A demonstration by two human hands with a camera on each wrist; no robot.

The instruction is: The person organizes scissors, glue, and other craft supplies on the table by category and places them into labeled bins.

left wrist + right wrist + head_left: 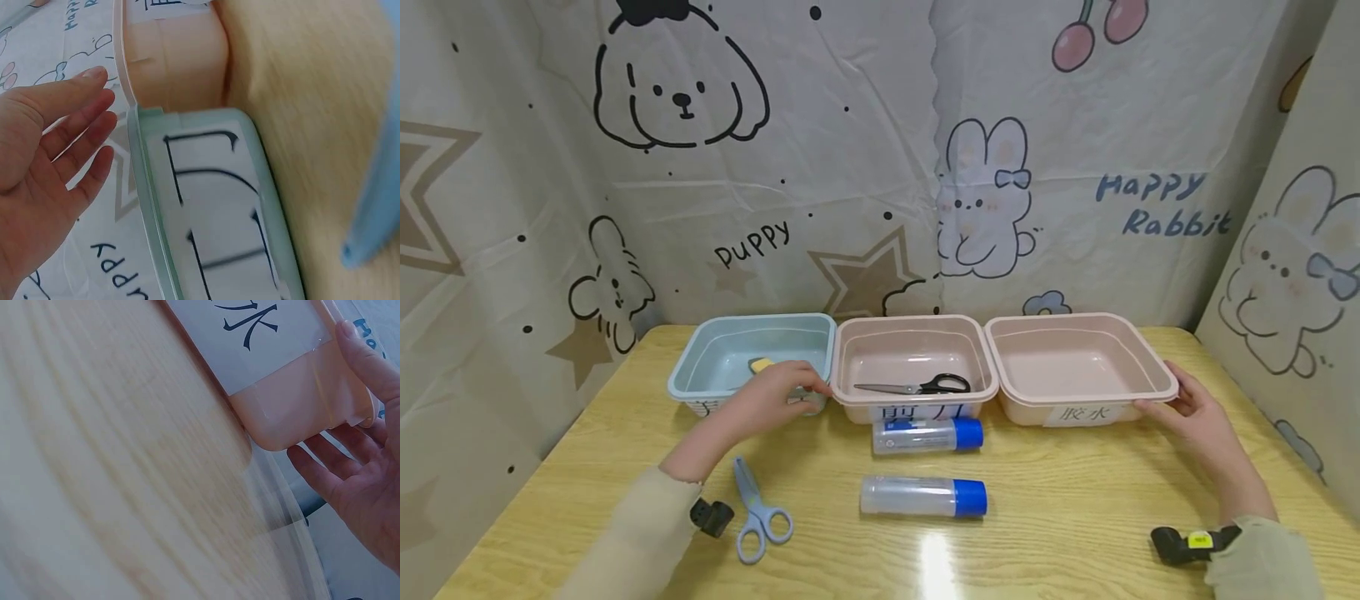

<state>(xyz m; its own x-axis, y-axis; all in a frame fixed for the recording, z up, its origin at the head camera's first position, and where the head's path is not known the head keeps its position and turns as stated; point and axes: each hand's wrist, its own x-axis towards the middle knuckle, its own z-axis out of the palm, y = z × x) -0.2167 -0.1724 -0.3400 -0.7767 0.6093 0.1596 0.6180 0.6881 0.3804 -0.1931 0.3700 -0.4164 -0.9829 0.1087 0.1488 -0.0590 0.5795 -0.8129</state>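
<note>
Dial on near blue-capped tube (922,497): right hand (1198,414) is gripping right pink tub (1030,413) at 2 o'clock by its outer corner, thumb on front rim, fingers round the side. Left hand (781,392) is hovering by blue tub (715,358) at 10, digits apart, holding nothing, can't tell if it's brushing the rim. Probably steadying the row; doing it well means pushing lightly, aligning rims with middle pink tub (917,343) at 12, clearing blue scissors (757,507) at 9.
</note>
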